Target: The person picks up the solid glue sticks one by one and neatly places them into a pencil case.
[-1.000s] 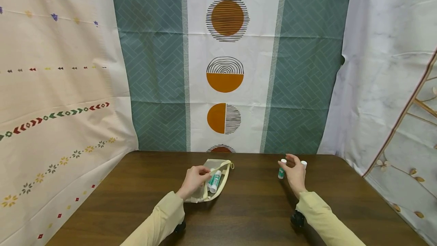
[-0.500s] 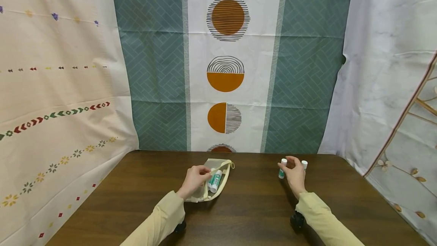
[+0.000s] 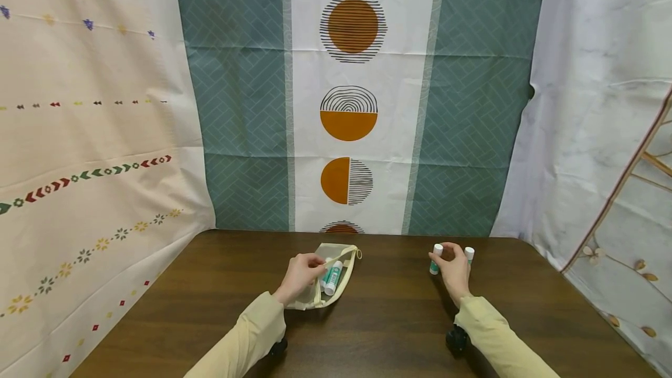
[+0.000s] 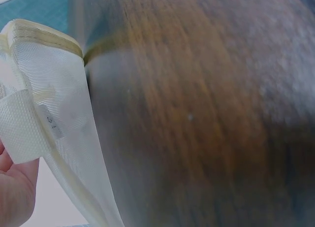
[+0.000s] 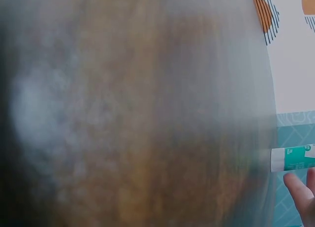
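My left hand [image 3: 301, 276] pinches the upper edge of a pale yellow mesh zipper pouch [image 3: 343, 287], holding its mouth apart. Inside lie green-and-white glue sticks [image 3: 333, 279]. The left wrist view shows the pouch's mesh side [image 4: 59, 89] and fabric tab, with part of the hand below. On the right of the table, my right hand [image 3: 455, 270] has thumb and index finger at an upright glue stick [image 3: 434, 267], pinching it near its white cap. In the right wrist view that glue stick [image 5: 298, 158] lies sideways above the fingertips. Another glue stick [image 3: 469, 253] stands behind the hand, partly hidden.
The dark brown wooden table [image 3: 388, 319] spans the space between both hands. Behind it hangs a green and white curtain [image 3: 236, 133] with orange circles. Patterned cloth hangs at left and marbled cloth [image 3: 593, 133] at right.
The right hand's index finger and thumb have closed in on the upright glue stick. The left hand keeps its hold on the pouch. The head view has shifted very slightly.
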`<state>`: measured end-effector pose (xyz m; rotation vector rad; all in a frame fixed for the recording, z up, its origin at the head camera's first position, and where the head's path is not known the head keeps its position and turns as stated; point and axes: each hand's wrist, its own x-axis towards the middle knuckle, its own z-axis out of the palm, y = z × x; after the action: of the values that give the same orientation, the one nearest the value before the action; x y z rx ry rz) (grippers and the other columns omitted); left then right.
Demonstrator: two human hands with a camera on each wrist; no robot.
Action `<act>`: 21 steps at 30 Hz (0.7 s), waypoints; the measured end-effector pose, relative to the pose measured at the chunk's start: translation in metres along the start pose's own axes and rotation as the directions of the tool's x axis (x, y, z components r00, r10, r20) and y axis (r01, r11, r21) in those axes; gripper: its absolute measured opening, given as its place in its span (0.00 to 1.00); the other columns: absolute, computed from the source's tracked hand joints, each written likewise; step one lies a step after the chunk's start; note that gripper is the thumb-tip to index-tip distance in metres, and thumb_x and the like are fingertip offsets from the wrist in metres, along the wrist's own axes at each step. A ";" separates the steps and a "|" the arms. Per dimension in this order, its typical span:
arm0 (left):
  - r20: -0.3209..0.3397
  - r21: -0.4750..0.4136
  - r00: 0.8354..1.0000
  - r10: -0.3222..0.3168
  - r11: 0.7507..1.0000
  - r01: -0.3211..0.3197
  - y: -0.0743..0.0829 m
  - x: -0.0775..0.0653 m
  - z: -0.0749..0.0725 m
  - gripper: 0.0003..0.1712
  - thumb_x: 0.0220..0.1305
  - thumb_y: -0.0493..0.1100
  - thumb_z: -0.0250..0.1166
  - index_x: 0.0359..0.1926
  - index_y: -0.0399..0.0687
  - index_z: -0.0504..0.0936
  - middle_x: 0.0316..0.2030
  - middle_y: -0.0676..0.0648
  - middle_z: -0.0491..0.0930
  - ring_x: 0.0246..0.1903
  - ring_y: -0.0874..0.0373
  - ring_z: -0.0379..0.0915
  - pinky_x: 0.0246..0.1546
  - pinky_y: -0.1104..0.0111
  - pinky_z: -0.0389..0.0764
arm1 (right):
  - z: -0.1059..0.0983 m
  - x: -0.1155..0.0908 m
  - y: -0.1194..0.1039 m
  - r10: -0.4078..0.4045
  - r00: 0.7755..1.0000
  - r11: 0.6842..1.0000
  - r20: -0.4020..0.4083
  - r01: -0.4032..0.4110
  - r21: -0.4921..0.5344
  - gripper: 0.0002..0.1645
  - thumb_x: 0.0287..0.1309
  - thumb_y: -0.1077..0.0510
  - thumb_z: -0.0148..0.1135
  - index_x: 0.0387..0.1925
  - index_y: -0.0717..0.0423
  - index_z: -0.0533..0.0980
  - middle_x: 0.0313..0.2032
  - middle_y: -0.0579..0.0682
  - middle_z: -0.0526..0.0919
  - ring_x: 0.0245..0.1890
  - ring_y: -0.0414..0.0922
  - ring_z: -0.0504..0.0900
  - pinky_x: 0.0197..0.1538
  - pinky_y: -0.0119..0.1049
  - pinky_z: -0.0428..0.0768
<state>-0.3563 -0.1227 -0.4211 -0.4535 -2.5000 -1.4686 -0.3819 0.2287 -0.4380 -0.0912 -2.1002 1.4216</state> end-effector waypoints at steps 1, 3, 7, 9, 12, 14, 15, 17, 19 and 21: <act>-0.001 0.000 1.000 -0.001 1.000 0.001 0.000 0.000 0.000 0.06 0.54 0.34 0.61 0.34 0.36 0.81 0.28 0.48 0.79 0.23 0.60 0.70 0.18 0.68 0.74 | 0.000 0.000 0.000 -0.001 1.000 1.000 0.003 0.001 -0.003 0.21 0.46 0.64 0.67 0.43 0.64 0.71 0.39 0.63 0.76 0.41 0.54 0.73 0.43 0.44 0.65; -0.001 0.000 1.000 0.001 1.000 -0.001 0.000 0.000 0.000 0.06 0.54 0.33 0.61 0.34 0.36 0.81 0.28 0.48 0.79 0.23 0.60 0.70 0.18 0.68 0.74 | 0.000 0.000 0.000 0.001 1.000 1.000 0.006 -0.001 -0.007 0.21 0.47 0.64 0.67 0.43 0.64 0.71 0.40 0.63 0.76 0.41 0.55 0.73 0.43 0.45 0.65; -0.001 -0.004 1.000 0.002 1.000 -0.002 0.000 0.001 0.001 0.06 0.54 0.33 0.61 0.33 0.36 0.81 0.28 0.48 0.79 0.23 0.60 0.70 0.18 0.68 0.74 | 0.000 0.000 -0.001 0.002 1.000 1.000 0.000 -0.002 -0.011 0.20 0.47 0.65 0.67 0.43 0.64 0.71 0.40 0.63 0.77 0.41 0.55 0.74 0.42 0.45 0.67; -0.002 -0.003 1.000 0.003 1.000 -0.003 0.000 0.001 0.001 0.06 0.54 0.33 0.61 0.33 0.36 0.81 0.28 0.48 0.79 0.23 0.60 0.70 0.18 0.68 0.74 | 0.000 0.000 -0.001 0.001 1.000 1.000 -0.006 -0.001 -0.017 0.19 0.47 0.65 0.66 0.42 0.64 0.72 0.39 0.63 0.77 0.40 0.54 0.74 0.40 0.43 0.69; -0.003 0.005 1.000 0.010 1.000 -0.010 -0.001 0.001 0.001 0.06 0.54 0.33 0.61 0.33 0.37 0.82 0.28 0.48 0.79 0.23 0.60 0.70 0.18 0.68 0.74 | 0.000 0.000 -0.002 0.009 1.000 1.000 -0.012 -0.009 -0.024 0.18 0.47 0.65 0.67 0.41 0.63 0.73 0.38 0.61 0.78 0.38 0.50 0.74 0.34 0.35 0.72; -0.005 0.009 1.000 0.012 1.000 -0.012 -0.001 0.001 0.001 0.06 0.54 0.34 0.61 0.33 0.37 0.82 0.28 0.48 0.79 0.24 0.60 0.70 0.19 0.68 0.74 | 0.000 0.000 -0.002 0.022 1.000 1.000 -0.011 -0.022 -0.019 0.17 0.48 0.64 0.66 0.41 0.62 0.73 0.38 0.59 0.78 0.36 0.48 0.74 0.29 0.29 0.72; -0.006 0.012 1.000 0.013 1.000 -0.013 -0.001 0.002 0.001 0.06 0.54 0.34 0.61 0.33 0.37 0.82 0.28 0.48 0.79 0.24 0.60 0.70 0.19 0.68 0.74 | 0.000 0.001 -0.001 0.030 1.000 0.999 -0.009 -0.030 -0.013 0.17 0.48 0.64 0.67 0.42 0.62 0.73 0.37 0.59 0.78 0.35 0.46 0.74 0.27 0.27 0.73; -0.005 0.011 1.000 0.010 1.000 -0.010 -0.001 0.001 0.001 0.06 0.54 0.34 0.62 0.33 0.37 0.82 0.29 0.48 0.79 0.25 0.59 0.70 0.19 0.68 0.74 | 0.001 0.001 -0.001 0.037 0.999 0.999 -0.006 -0.037 0.001 0.18 0.48 0.64 0.66 0.42 0.62 0.73 0.37 0.59 0.78 0.34 0.44 0.74 0.26 0.26 0.72; -0.007 0.010 1.000 0.005 1.000 -0.005 0.000 0.001 0.001 0.06 0.54 0.34 0.62 0.33 0.37 0.82 0.29 0.48 0.79 0.25 0.59 0.70 0.19 0.68 0.74 | 0.001 0.002 -0.002 0.038 0.999 0.999 -0.003 -0.038 0.011 0.18 0.48 0.65 0.66 0.42 0.62 0.73 0.37 0.59 0.78 0.32 0.42 0.74 0.26 0.26 0.73; -0.008 0.012 1.000 0.004 1.000 -0.004 0.000 0.001 0.000 0.06 0.54 0.34 0.61 0.34 0.36 0.81 0.29 0.48 0.79 0.25 0.59 0.70 0.20 0.68 0.74 | 0.002 0.002 -0.003 0.035 0.999 0.999 0.000 -0.035 0.022 0.18 0.48 0.65 0.66 0.42 0.63 0.73 0.37 0.59 0.78 0.31 0.40 0.74 0.26 0.27 0.73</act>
<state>-0.3571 -0.1220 -0.4207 -0.4494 -2.4994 -1.4505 -0.3839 0.2270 -0.4353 -0.1203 -2.0924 1.4648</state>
